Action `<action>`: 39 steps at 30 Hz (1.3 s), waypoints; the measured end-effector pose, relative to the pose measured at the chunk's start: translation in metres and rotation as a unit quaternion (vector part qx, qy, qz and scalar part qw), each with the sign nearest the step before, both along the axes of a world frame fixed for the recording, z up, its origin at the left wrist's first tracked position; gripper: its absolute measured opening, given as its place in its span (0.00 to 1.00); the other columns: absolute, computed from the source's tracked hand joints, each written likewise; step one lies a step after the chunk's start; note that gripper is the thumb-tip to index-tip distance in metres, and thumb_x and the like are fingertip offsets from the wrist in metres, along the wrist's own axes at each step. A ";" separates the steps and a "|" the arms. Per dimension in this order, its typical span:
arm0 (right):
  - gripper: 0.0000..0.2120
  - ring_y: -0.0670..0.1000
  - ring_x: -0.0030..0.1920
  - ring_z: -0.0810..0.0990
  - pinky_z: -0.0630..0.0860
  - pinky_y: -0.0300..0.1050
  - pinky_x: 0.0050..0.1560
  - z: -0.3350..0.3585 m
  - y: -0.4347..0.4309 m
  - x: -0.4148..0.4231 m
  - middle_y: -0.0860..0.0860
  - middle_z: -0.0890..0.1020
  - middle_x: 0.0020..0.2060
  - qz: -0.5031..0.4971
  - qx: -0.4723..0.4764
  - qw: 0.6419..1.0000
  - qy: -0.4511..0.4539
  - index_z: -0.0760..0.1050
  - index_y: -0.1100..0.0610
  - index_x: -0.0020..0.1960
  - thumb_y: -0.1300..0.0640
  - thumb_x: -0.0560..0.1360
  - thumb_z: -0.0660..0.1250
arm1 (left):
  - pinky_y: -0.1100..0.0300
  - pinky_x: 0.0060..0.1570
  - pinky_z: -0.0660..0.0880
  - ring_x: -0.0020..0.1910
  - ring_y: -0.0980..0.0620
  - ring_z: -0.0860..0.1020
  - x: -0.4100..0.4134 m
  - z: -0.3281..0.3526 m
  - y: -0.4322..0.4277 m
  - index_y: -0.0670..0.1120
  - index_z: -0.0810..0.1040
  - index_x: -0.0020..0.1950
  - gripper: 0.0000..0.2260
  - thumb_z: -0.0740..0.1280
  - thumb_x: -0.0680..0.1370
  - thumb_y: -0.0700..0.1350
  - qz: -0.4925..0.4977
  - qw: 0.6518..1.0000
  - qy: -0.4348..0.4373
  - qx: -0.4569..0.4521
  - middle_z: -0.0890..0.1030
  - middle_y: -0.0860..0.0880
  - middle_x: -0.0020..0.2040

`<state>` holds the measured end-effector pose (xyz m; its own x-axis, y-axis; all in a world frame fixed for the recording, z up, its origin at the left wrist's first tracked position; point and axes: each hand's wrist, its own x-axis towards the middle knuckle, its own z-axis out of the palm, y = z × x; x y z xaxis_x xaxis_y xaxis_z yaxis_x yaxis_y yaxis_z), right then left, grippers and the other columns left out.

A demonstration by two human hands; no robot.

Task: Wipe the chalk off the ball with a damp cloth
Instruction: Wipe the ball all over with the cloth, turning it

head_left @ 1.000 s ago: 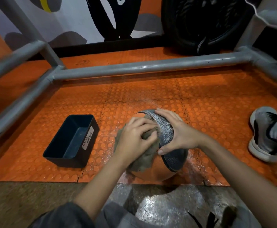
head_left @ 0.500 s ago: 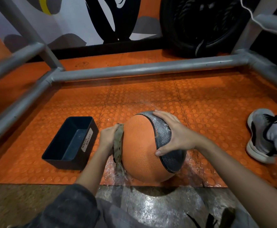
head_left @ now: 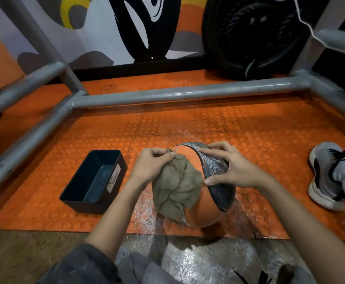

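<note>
Just right of the dark rectangular plastic bin [head_left: 114,179], the orange rubber ball [head_left: 204,208] is braced by the wide-spread right hand [head_left: 235,167] while the left hand [head_left: 149,167] pinches the bunched olive cloth [head_left: 175,185] draped over it, so wiping seems midway, with pale flecks left on its grey panel.
</note>
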<state>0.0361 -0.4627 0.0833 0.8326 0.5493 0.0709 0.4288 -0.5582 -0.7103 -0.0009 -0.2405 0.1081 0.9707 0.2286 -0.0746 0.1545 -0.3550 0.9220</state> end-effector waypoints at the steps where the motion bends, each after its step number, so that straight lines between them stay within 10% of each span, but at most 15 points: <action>1: 0.27 0.47 0.66 0.64 0.58 0.43 0.69 -0.001 0.002 -0.005 0.47 0.67 0.62 -0.015 0.043 0.999 -0.001 0.72 0.45 0.65 0.53 0.69 0.75 | 0.57 0.43 0.74 0.39 0.54 0.77 0.000 -0.002 -0.001 0.41 0.82 0.43 0.04 0.71 0.75 0.42 0.011 1.000 -0.008 -0.007 0.81 0.47 0.38; 4: 0.12 0.48 0.63 0.72 0.65 0.45 0.67 0.004 0.018 -0.018 0.48 0.75 0.56 -0.095 0.158 0.983 0.015 0.78 0.50 0.59 0.55 0.76 0.67 | 0.67 0.35 0.74 0.37 0.57 0.77 -0.005 -0.003 -0.008 0.41 0.81 0.46 0.07 0.71 0.74 0.44 0.041 0.999 -0.023 -0.025 0.79 0.51 0.37; 9: 0.32 0.47 0.62 0.70 0.67 0.46 0.62 -0.001 0.046 -0.037 0.46 0.72 0.59 -0.130 0.012 0.988 -0.087 0.68 0.50 0.64 0.39 0.65 0.73 | 0.60 0.26 0.77 0.28 0.58 0.76 -0.008 0.007 -0.029 0.44 0.77 0.51 0.05 0.62 0.80 0.44 -0.006 0.995 -0.007 -0.099 0.76 0.50 0.39; 13: 0.24 0.49 0.69 0.66 0.61 0.38 0.63 -0.012 0.036 -0.031 0.50 0.71 0.66 -0.087 0.082 0.987 -0.107 0.70 0.55 0.64 0.53 0.71 0.72 | 0.59 0.50 0.72 0.45 0.54 0.76 0.011 -0.009 -0.024 0.49 0.80 0.48 0.07 0.63 0.79 0.40 0.025 0.981 -0.151 0.121 0.78 0.50 0.48; 16: 0.26 0.41 0.70 0.59 0.57 0.36 0.68 -0.026 0.025 -0.026 0.46 0.60 0.70 -0.082 0.152 0.983 -0.054 0.66 0.51 0.64 0.44 0.71 0.70 | 0.52 0.63 0.67 0.56 0.51 0.74 0.014 -0.029 -0.026 0.49 0.80 0.53 0.09 0.62 0.79 0.45 -0.006 0.974 -0.159 0.164 0.76 0.52 0.52; 22: 0.27 0.44 0.52 0.63 0.59 0.40 0.50 -0.042 0.022 -0.024 0.47 0.65 0.49 -0.282 0.162 0.931 -0.166 0.63 0.50 0.47 0.32 0.60 0.66 | 0.47 0.63 0.66 0.60 0.51 0.71 0.015 -0.040 -0.031 0.53 0.79 0.55 0.10 0.60 0.79 0.50 0.028 0.972 -0.147 0.182 0.76 0.53 0.57; 29: 0.12 0.35 0.43 0.72 0.65 0.26 0.45 -0.040 0.008 -0.014 0.49 0.72 0.41 -0.256 0.241 0.932 -0.085 0.73 0.49 0.38 0.56 0.66 0.77 | 0.55 0.60 0.58 0.58 0.51 0.68 0.001 -0.038 -0.039 0.53 0.75 0.55 0.13 0.57 0.77 0.56 0.058 0.946 -0.117 0.297 0.72 0.54 0.54; 39: 0.16 0.49 0.62 0.70 0.59 0.32 0.62 -0.062 0.010 0.001 0.51 0.74 0.57 -0.288 0.246 0.924 0.057 0.75 0.59 0.65 0.55 0.80 0.60 | 0.54 0.69 0.45 0.63 0.56 0.65 -0.003 -0.046 -0.057 0.53 0.74 0.55 0.13 0.55 0.74 0.51 0.089 0.918 -0.204 0.327 0.73 0.55 0.60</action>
